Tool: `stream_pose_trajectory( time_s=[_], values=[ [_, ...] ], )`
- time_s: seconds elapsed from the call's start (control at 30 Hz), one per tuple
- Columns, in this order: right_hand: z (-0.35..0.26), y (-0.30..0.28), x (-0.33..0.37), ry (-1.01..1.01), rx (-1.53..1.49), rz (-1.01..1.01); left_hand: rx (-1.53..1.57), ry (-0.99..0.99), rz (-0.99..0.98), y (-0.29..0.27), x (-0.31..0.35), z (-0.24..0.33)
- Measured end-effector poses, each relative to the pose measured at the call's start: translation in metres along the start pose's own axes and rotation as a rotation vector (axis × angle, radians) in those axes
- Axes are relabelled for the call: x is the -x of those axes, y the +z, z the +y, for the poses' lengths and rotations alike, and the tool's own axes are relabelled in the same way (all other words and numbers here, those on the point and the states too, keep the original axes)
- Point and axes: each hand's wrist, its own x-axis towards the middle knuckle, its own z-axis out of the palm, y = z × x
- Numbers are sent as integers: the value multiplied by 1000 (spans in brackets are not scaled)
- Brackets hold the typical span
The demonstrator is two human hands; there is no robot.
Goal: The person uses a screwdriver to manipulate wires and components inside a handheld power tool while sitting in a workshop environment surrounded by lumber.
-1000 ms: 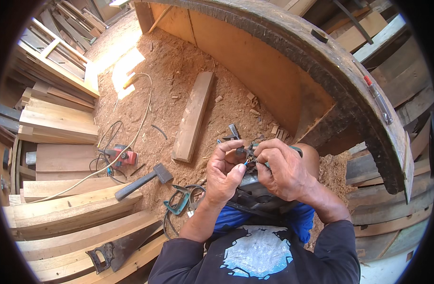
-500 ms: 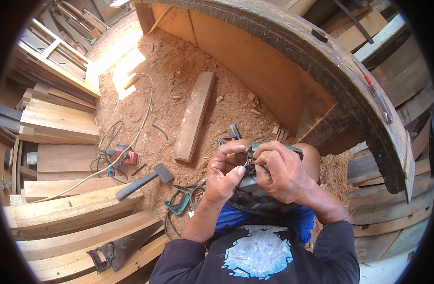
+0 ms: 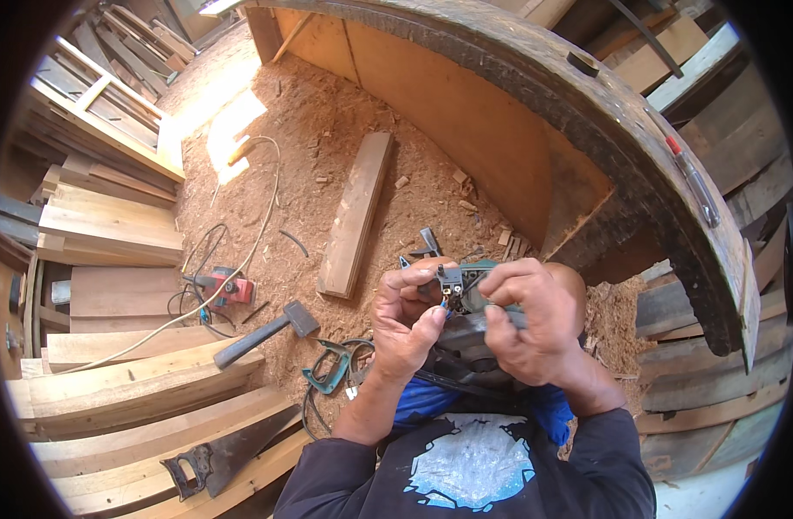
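A small black switch block [image 3: 450, 278] with metal terminals and a blue wire is pinched between the thumb and fingers of my left hand [image 3: 407, 316]. My right hand [image 3: 530, 318] is just to its right, apart from the switch, with fingers curled in and thumb near the index finger; whatever may be between them cannot be made out. Below both hands, a teal and grey power tool [image 3: 491, 322] rests on my lap, partly hidden by the hands. A loose teal handle part [image 3: 330, 370] lies to the left of my left forearm, beside black cable.
A hammer [image 3: 271, 331] and a handsaw [image 3: 227, 454] lie on timber at the left. A red power tool [image 3: 226, 285] sits by a cord. Beyond is a plank [image 3: 357, 212] on sawdust. A curved wooden piece [image 3: 578, 112] arches over the right, carrying a red-tipped screwdriver [image 3: 695, 182].
My right hand has drawn back to the right, away from the switch. My left hand still holds the switch, which now shows more fully.
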Motion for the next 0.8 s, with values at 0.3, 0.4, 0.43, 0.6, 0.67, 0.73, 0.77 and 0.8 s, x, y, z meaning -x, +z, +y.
stream_pose_trajectory(
  time_s=[0.3,0.4,0.43,0.6,0.67,0.73,0.77,0.8],
  values=[
    [-9,4,18,398,-437,207,199,-159,74,4,-8,2],
    [-2,-5,22,455,-322,81,156,-165,55,1,-8,-1],
    [0,-7,20,407,-214,74,143,-154,56,1,-7,0],
    [22,-21,23,437,14,11,140,-131,51,1,-6,0],
    [43,-22,38,726,-298,66,186,-141,31,1,-6,0],
    [62,-30,49,667,-412,31,191,-132,27,0,-6,-2],
    [68,-28,53,602,-625,160,196,-127,25,0,-6,-4],
    [71,-28,58,528,-835,290,197,-128,23,-1,-6,-5]
  ],
)
